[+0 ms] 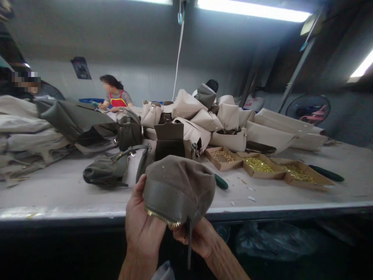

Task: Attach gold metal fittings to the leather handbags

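I hold an olive-grey leather bag (177, 186) upside down in front of the table edge, its gold zipper teeth showing at the lower rim. My left hand (142, 225) grips the bag's left side, thumb up along the leather. My right hand (201, 237) is under the bag's lower right corner and clasps a thin dark tool (189, 243) that points down. A green tool handle (221, 181) lies on the table just behind the bag.
Three cardboard trays of gold hardware (258, 165) sit on the right of the grey table (58, 190). Olive bags (106, 169) and a heap of beige bags (204, 116) fill the middle. Folded leather stacks (26, 136) stand left. A person in a red apron (115, 95) works at the back.
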The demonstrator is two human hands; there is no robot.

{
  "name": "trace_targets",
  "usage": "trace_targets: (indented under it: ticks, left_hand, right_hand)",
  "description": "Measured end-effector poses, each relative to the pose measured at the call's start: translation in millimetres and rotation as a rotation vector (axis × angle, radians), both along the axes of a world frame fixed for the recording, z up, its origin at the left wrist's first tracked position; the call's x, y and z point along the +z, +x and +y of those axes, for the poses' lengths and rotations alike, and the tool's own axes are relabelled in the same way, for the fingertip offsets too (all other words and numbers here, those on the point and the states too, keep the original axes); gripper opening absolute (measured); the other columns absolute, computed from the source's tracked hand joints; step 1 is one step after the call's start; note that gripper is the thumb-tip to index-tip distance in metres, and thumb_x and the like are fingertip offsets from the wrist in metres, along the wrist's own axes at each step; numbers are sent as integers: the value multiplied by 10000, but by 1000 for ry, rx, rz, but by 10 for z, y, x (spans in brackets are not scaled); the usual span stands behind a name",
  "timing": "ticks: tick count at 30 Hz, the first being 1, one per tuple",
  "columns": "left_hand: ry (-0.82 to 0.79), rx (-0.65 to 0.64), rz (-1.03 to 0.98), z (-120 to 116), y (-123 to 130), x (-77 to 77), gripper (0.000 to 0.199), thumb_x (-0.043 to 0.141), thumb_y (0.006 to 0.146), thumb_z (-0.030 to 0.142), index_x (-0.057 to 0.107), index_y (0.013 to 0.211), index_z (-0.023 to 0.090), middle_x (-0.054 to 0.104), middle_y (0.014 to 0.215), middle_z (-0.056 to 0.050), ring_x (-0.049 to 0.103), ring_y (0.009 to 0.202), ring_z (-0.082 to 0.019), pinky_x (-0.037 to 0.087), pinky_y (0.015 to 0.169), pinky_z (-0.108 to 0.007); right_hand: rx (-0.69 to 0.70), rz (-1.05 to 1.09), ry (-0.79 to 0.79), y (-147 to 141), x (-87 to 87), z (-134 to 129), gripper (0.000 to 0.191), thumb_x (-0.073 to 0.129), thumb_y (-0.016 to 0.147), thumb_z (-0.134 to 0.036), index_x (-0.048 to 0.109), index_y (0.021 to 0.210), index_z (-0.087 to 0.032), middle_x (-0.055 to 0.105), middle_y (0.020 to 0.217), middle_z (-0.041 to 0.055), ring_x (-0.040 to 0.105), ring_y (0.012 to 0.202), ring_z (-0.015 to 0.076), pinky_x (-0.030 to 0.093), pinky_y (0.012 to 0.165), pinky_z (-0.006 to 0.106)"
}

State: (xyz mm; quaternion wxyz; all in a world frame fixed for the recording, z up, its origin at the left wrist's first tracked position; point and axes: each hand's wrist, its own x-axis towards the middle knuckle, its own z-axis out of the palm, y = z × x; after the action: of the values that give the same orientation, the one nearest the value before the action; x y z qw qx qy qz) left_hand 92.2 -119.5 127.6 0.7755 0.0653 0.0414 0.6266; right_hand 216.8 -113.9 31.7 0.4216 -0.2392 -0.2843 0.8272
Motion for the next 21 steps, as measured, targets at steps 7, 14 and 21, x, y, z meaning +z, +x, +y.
trace_targets:
  ticks: [7, 14, 21]
  left_hand:
    - [-112, 5, 82, -27, 159, 175, 426, 344, 938, 342, 571, 1226, 124, 723, 1024, -90, 619, 1088, -241, 332, 1093, -451]
    - [-45, 61, 51, 40, 361, 339, 397, 368, 955, 306, 541, 1252, 107, 710, 1049, -117, 631, 1063, -253, 383, 1058, -484]
    - [10, -83, 25, -47, 822, 485, 294, 471, 920, 292, 612, 1107, 115, 711, 1021, -105, 645, 1027, -217, 448, 1016, -396]
  right_hand:
    - [-52, -113, 172, 77, 40, -237, 470, 718, 666, -543, 669, 899, -137, 664, 778, 75, 651, 697, 201, 540, 659, 329]
    - [-500, -550, 502, 246, 327, -363, 450, 637, 779, -502, 581, 1119, -211, 627, 1073, 85, 607, 951, 237, 506, 815, 363]
    - [-615, -909, 662, 300, 435, -269, 530, 530, 820, -584, 561, 1234, -255, 649, 1101, 97, 499, 1178, 309, 498, 866, 382]
